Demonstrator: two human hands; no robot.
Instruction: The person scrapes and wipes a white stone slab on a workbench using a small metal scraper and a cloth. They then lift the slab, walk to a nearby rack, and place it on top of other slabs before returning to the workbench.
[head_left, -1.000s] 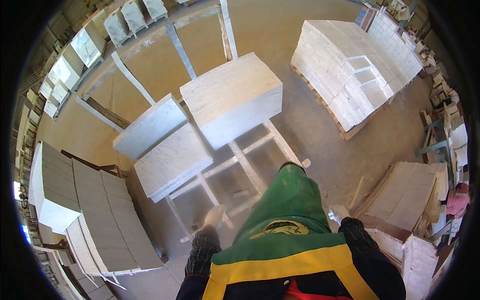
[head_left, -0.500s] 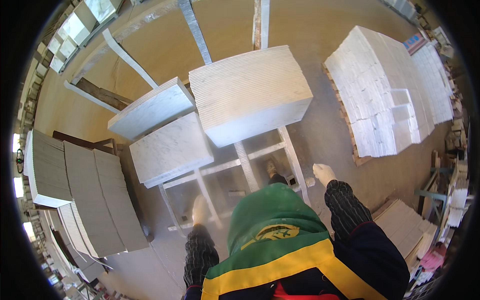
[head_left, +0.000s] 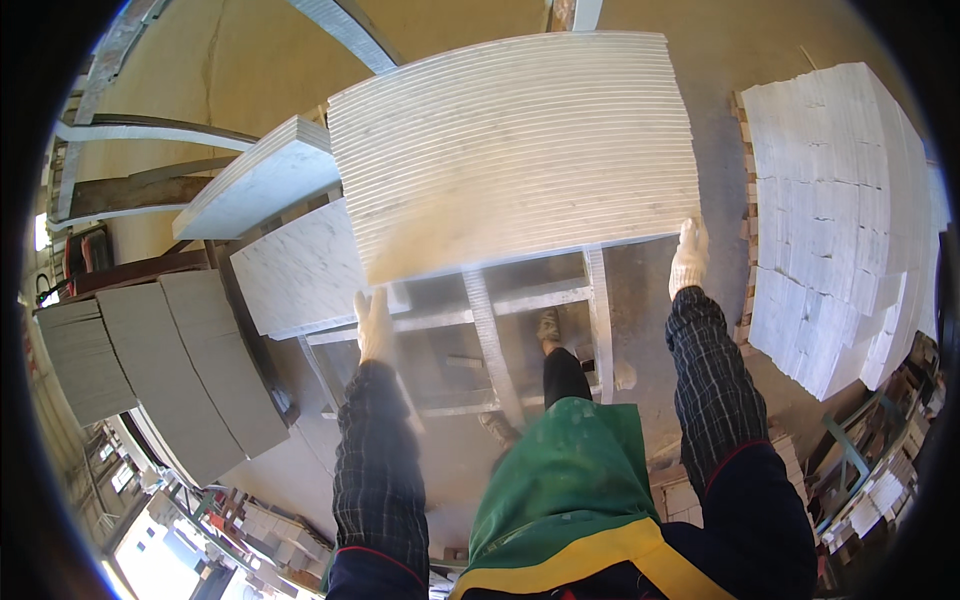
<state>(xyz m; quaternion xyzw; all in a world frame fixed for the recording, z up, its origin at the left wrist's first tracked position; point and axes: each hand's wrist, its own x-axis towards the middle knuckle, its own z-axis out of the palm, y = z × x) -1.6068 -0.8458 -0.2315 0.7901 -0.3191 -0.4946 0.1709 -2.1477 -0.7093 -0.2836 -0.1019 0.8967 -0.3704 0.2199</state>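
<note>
1. Both gloved hands, which hung low beside the green apron half a second ago, have risen to the near edge of the big white ribbed marble slab (head_left: 515,150), and that slab now fills far more of the view.
2. That slab lies flat on a pale metal frame stand (head_left: 497,345), whose bars show below its near edge.
3. Right of the slab, well apart, stands a tall stack of white stone tiles on a wooden pallet (head_left: 850,220).
4. Left of the slab and partly beneath its corner lies a smaller smooth white veined slab (head_left: 300,270); a second thinner white slab (head_left: 255,185) lies tilted just above it.
5. Farther left of the slab lean grey flat stone panels (head_left: 165,360).
6. Left hand (head_left: 375,322), in a pale work glove, presses at the slab's near left corner, fingers curled against the edge; whether it truly clasps the edge I cannot tell.
7. Right hand (head_left: 688,255), gloved likewise, is wrapped over the slab's near right corner, gripping it.
</note>
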